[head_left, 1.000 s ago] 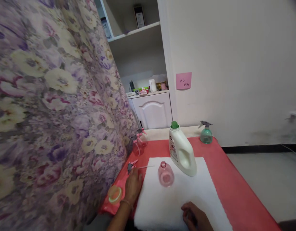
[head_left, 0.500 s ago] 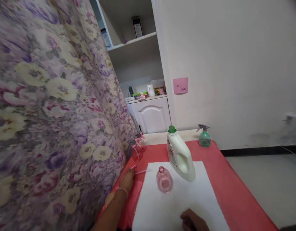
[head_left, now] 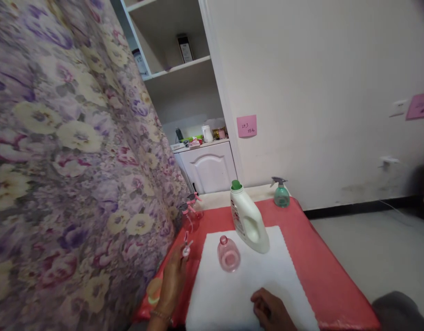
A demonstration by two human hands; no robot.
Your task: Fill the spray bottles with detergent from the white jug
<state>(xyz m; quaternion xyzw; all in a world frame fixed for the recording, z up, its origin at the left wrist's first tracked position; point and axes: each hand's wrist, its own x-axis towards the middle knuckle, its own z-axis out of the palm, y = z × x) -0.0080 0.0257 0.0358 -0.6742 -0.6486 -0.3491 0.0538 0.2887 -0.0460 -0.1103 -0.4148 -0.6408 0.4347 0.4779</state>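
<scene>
My left hand (head_left: pixel 175 271) is closed on a pink spray nozzle (head_left: pixel 186 250) over the left side of the red tablecloth (head_left: pixel 336 276). An open pink bottle (head_left: pixel 228 255), with no top on it, stands on the white cloth (head_left: pixel 226 299). Right behind it is a large pale green jug (head_left: pixel 249 223) with a green cap (head_left: pixel 236 185). Near the front of the white cloth rests my right hand (head_left: pixel 269 308), its fingers curled; whether anything is inside them is hidden.
Pink spray bottles (head_left: pixel 189 218) stand at the back left beside the floral curtain (head_left: pixel 94 184). A green spray bottle (head_left: pixel 282 195) is at the back right. A round yellowish object (head_left: pixel 154 289) lies at the left edge, near my left wrist.
My left hand has drawn back toward me, turning the nozzle more upright. The view has swung slightly to the right. My right hand stays curled over the white cloth.
</scene>
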